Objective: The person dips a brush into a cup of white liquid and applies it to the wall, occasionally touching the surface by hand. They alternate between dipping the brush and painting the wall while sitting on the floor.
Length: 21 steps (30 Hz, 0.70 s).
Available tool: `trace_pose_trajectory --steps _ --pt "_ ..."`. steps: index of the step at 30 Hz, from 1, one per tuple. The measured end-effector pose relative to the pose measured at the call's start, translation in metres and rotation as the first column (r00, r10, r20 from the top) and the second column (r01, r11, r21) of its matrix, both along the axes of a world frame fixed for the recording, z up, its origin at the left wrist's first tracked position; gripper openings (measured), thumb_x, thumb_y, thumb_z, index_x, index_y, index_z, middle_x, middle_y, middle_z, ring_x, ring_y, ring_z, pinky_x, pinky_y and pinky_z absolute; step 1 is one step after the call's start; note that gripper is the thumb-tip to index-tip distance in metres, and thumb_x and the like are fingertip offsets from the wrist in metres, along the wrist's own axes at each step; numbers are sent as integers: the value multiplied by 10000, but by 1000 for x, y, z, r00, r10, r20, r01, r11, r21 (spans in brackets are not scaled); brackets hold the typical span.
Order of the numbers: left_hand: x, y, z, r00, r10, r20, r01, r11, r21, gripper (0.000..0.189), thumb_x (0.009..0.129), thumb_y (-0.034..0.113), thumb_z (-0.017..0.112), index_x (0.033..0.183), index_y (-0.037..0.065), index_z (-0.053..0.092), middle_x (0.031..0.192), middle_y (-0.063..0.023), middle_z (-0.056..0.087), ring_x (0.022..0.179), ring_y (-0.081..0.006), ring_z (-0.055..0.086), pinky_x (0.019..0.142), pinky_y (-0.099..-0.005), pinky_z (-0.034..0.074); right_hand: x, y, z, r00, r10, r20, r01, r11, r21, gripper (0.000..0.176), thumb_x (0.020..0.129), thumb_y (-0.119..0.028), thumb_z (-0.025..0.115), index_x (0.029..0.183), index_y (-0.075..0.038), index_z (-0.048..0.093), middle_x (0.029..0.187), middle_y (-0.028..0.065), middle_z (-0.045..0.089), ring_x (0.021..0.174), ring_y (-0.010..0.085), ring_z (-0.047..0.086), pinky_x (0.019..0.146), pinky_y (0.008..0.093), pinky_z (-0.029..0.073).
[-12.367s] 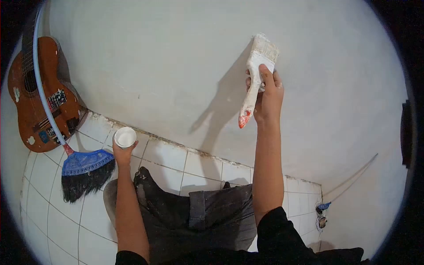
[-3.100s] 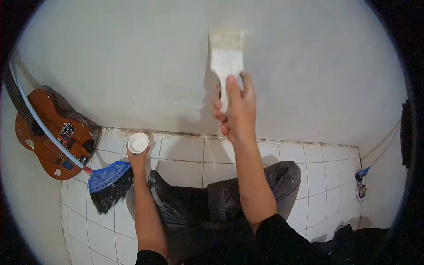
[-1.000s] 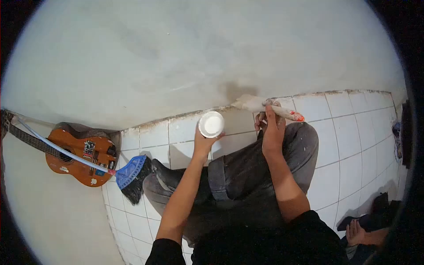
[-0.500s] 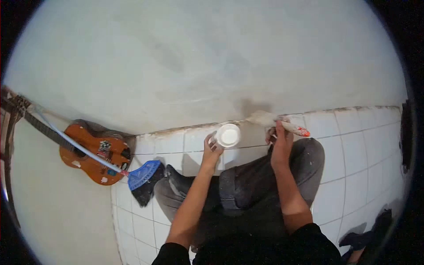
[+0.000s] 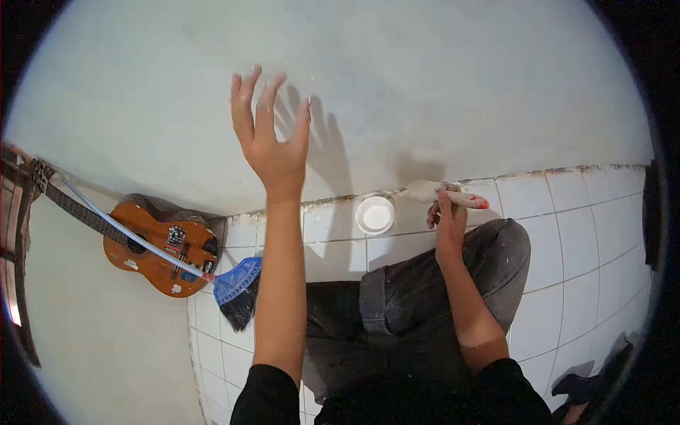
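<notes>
My left hand (image 5: 273, 145) is raised in front of the pale wall (image 5: 425, 78), fingers spread and nothing in them. Whitish specks show on its fingertips. Between the fingers of my right hand (image 5: 451, 219) is a paintbrush (image 5: 459, 199), its pale bristle end pointing left toward the foot of the wall and its handle end red. The bristle end is a little blurred. A small white cup (image 5: 375, 215) with white contents stands on the tiled floor by the wall, left of the brush, with neither hand touching it.
At left a guitar (image 5: 152, 248) with stickers leans in the corner against a dark bundle (image 5: 159, 207). A broom (image 5: 237, 287) with a blue head lies across it. My bent legs (image 5: 418, 297) cover the middle floor. Someone's foot (image 5: 577, 386) shows at lower right.
My left hand has let go of the white cup and risen up and left, opening in front of the wall. The cup now stands on the floor. The brush has barely shifted.
</notes>
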<state>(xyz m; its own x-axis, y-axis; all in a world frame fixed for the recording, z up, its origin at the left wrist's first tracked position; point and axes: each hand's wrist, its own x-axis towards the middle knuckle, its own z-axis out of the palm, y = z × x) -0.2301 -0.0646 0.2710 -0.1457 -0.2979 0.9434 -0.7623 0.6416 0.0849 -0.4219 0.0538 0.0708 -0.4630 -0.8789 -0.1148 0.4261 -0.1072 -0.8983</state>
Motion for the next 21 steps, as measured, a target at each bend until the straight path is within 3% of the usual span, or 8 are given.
trace_pose_trajectory --steps 2,4,5,7,10,14,16,21 --pt "-1 -14 8 997 -9 79 13 998 -57 455 764 148 789 1194 136 639 1343 -74 546 1351 -309 398 1082 -478 364 4 -5 -1 1000 -19 -23 19 1000 -10 236 989 -310 554 1024 -76 554 677 -30 449 571 73 446 484 237 355" --pt "-1 -23 12 967 82 240 -53 990 -128 589 750 240 808 1295 212 586 1435 -24 476 1425 -307 292 1143 -584 219 4 -7 -4 1000 -11 -14 11 1000 8 231 990 -302 553 1024 -74 552 674 -32 445 565 70 441 477 234 350" --pt "-1 -26 12 967 82 243 -53 990 -127 589 750 240 808 1295 212 586 1435 -24 476 1425 -307 292 1143 -584 219 4 -8 -5 1000 1 -13 -1 1000 23 225 990 -295 552 1024 -72 550 670 -34 440 560 67 436 471 231 345" --pt "-3 -32 14 926 203 317 -149 971 -186 634 697 359 810 1283 239 598 1447 20 475 1436 -300 274 1165 -603 92 5 -9 -5 1000 3 7 -3 999 35 222 990 -292 554 1026 -73 549 668 -35 439 553 66 433 467 233 345" --pt "-4 -39 13 896 246 369 -180 962 -206 624 706 380 795 1285 260 595 1437 42 486 1441 -284 267 1170 -596 12 4 -8 -8 1000 15 -4 -15 998 69 221 989 -290 556 1028 -72 548 668 -35 440 544 65 428 460 237 341" --pt "-3 -43 13 899 231 372 -160 964 -212 600 720 366 787 1281 271 597 1422 59 502 1440 -270 275 1169 -597 7 6 -9 -9 1000 -1 -1 1 998 69 232 987 -299 561 1024 -71 548 668 -34 440 539 66 427 458 238 336" --pt "0 -43 15 859 309 409 -228 945 -234 569 766 432 756 1295 302 587 1438 64 484 1444 -248 265 1167 -601 -9 7 -9 -8 1000 5 10 -5 999 52 240 987 -306 563 1022 -69 548 668 -34 440 538 65 425 456 236 333" --pt "3 -46 17 859 300 415 -211 946 -247 534 788 393 750 1292 324 589 1425 64 497 1440 -255 274 1167 -602 -9 6 -9 -13 999 12 -36 -10 998 64 240 987 -308 564 1008 -70 546 662 -34 438 527 65 420 450 233 325"
